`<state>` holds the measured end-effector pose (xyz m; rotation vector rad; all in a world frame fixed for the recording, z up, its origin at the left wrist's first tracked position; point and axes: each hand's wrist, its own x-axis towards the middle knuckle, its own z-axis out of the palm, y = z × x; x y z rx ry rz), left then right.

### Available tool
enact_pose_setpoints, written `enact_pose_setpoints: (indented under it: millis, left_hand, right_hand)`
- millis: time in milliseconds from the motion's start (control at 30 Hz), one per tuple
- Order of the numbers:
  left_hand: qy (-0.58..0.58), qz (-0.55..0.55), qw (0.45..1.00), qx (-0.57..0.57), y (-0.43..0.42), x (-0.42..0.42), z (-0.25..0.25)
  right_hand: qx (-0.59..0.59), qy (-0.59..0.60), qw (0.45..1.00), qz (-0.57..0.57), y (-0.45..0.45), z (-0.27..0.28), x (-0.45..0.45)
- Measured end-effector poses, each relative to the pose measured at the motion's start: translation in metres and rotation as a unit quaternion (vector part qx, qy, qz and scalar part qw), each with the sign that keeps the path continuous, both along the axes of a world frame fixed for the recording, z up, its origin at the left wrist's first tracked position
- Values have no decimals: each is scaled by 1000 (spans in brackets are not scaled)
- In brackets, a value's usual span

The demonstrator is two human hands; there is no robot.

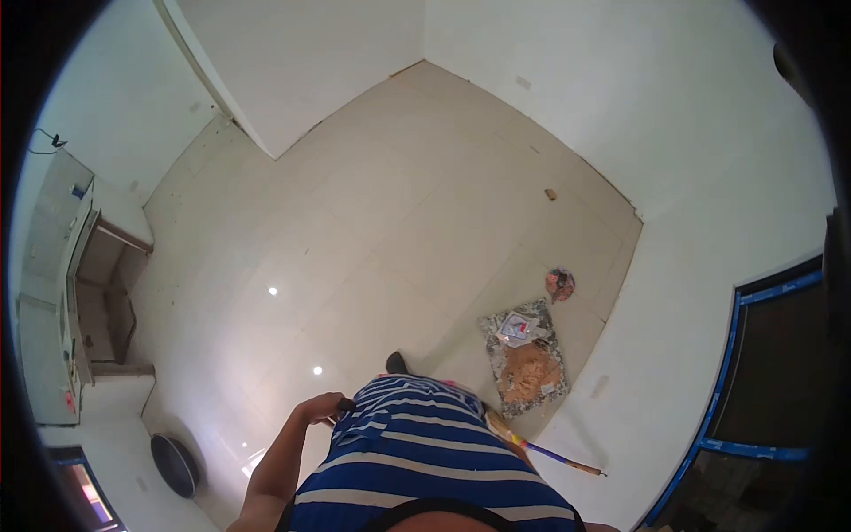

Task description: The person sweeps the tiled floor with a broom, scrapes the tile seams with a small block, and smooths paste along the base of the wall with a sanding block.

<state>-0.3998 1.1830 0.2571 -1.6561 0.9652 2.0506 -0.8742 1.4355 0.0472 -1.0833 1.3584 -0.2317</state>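
Hands: left hand (321,408) curls at lower centre, dark object (347,404) by its fingertips, grip unclear; right hand out of sight. Open floor (372,222) reaches walls (523,53) at top; stick (567,462), brown-heaped mat (535,310) and reddish bundle (559,284) crowd lower right.

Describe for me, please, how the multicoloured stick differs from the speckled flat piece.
The stick is long and thin; the flat piece is broad and four-sided. The stick shows yellow and purple, while the flat piece is speckled grey. The flat piece carries a brown heap; the stick carries nothing visible. Both are right of centre.
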Motion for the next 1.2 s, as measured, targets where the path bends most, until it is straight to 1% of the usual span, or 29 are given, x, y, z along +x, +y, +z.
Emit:
enact_pose_setpoints:
  millis: [33, 67, 100, 133, 167, 200, 233, 267, 300, 333, 367, 400, 467, 533, 567, 600, 700, 767, 867, 900, 933, 967, 1000, 1033, 1067, 1100, 1133, 1167, 1200]
  left_hand:
    - [8, 39, 999, 19, -3, 13, 5]
    - [2, 39, 999, 21, -3, 29, 3]
    - [57, 54, 997, 4, 2, 44, -5]
    - [113, 69, 991, -12, 1, 55, -9]
    - [108, -5, 993, -45, -8, 53, 14]
    - [110, -4, 993, -38, -12, 60, 11]
    - [127, 32, 991, -9, -13, 66, 7]
    - [143, 68, 987, 18, -17, 71, 1]
    - [144, 74, 987, 22, -17, 77, -14]
    - [142, 82, 987, -2, -15, 84, -33]
    - [138, 92, 986, -28, -15, 88, -44]
    - [137, 100, 985, -27, -26, 81, -32]
    - [9, 6, 993, -120, -53, 66, -13]
    - [-36, -3, 987, -160, -72, 64, -30]
    - [-69, -9, 971, -229, -86, 58, -27]
    - [-48, 75, 974, -208, -102, 53, -23]
    - [-45, 91, 980, -172, -161, 36, -7]
    - [2, 55, 984, -169, -198, 26, 3]
    - [42, 27, 988, -148, -265, 1, 45]
    - [55, 10, 987, -148, -281, 0, 40]
    - [58, 10, 987, -148, -301, -2, 37]
    - [105, 57, 983, -136, -315, -1, 37]
    - [147, 104, 977, -116, -322, 1, 41]
    - [135, 117, 980, -85, -330, 0, 47]
    - [133, 115, 981, -79, -337, 2, 51]
    - [88, 0, 993, -80, -346, 3, 52]
    - [41, -116, 989, -77, -351, 6, 53]
    - [38, -121, 987, -96, -351, 11, 49]
    - [41, -97, 992, -63, -366, 8, 60]
  right_hand:
    - [-31, -28, 999, 20, -23, 15, 17]
    - [-61, -47, 996, 35, -46, 33, 32]
    - [21, 9, 998, 58, -61, 66, 13]
    - [270, -14, 959, -83, -115, 141, 38]
    - [238, -84, 961, -116, -109, 112, 31]
    - [266, -17, 948, -174, -124, 116, 37]
    - [299, -72, 924, -225, -136, 122, 40]
    - [328, -125, 895, -274, -163, 153, 54]
    - [333, -121, 895, -271, -183, 180, 66]
    - [236, -176, 929, -222, -199, 198, 74]
    - [133, -231, 946, -184, -215, 216, 82]
    - [116, -225, 953, -165, -230, 215, 84]
    - [127, -167, 969, -132, -247, 186, 77]
    - [152, -112, 975, -114, -258, 157, 66]
    - [161, -89, 977, -108, -263, 144, 60]
    - [165, -73, 978, -106, -270, 131, 51]
    - [156, -45, 982, -100, -307, 108, 28]
    - [148, -34, 983, -103, -341, 96, 8]
    - [120, -45, 983, -134, -411, 86, -20]
    - [101, -67, 981, -152, -444, 90, -27]
    - [85, -88, 973, -198, -486, 128, -17]
    - [64, -134, 977, -153, -516, 117, -28]
    - [56, -154, 980, -110, -538, 101, -36]
    - [61, -176, 979, -87, -575, 131, -22]
    - [77, -170, 982, -23, -609, 153, -12]
    - [68, -182, 980, 40, -633, 164, -2]
    - [62, -193, 974, 100, -647, 171, 6]
    - [64, -193, 975, 93, -653, 175, 12]
    - [94, -101, 979, 147, -660, 177, 20]
